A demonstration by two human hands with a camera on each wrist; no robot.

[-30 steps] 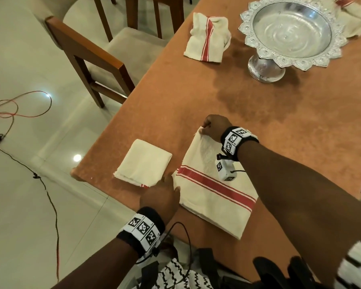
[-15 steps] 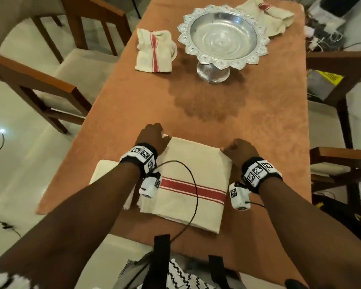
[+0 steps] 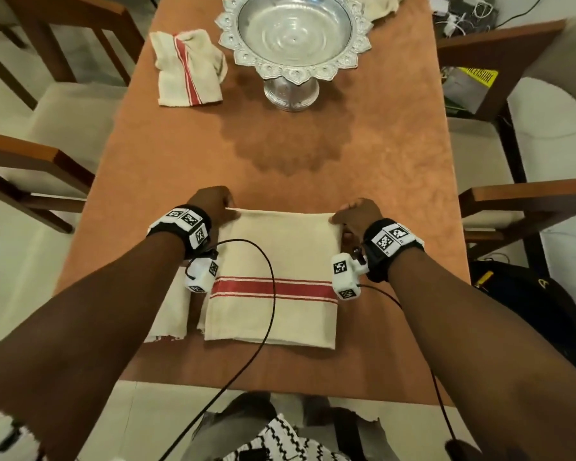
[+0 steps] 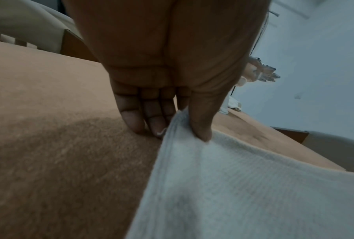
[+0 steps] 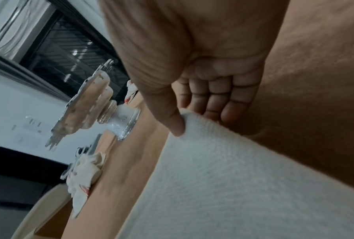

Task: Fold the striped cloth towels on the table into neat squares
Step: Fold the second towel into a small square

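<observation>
A cream towel with a red stripe (image 3: pixel 273 277) lies half-folded near the front edge of the orange table (image 3: pixel 396 161). My left hand (image 3: pixel 213 204) pinches its far left corner, thumb on top of the cloth (image 4: pixel 213 169) and fingers beneath. At the far right corner my right hand (image 3: pixel 356 214) pinches the same towel (image 5: pixel 233 177) the same way. A folded cream towel (image 3: pixel 168 314) lies just left of it, partly under my left forearm. Another striped towel (image 3: pixel 188 71) lies loosely folded at the far left.
A silver pedestal bowl (image 3: pixel 293 38) stands at the far middle of the table, with a crumpled towel (image 3: pixel 379 8) behind it. Wooden chairs (image 3: pixel 47 154) flank both sides. A black cable (image 3: pixel 270 294) from my wrist crosses the towel.
The towel has turned square to me. My left hand moved from the near left edge up to the far left corner. My right hand has shifted to the far right corner.
</observation>
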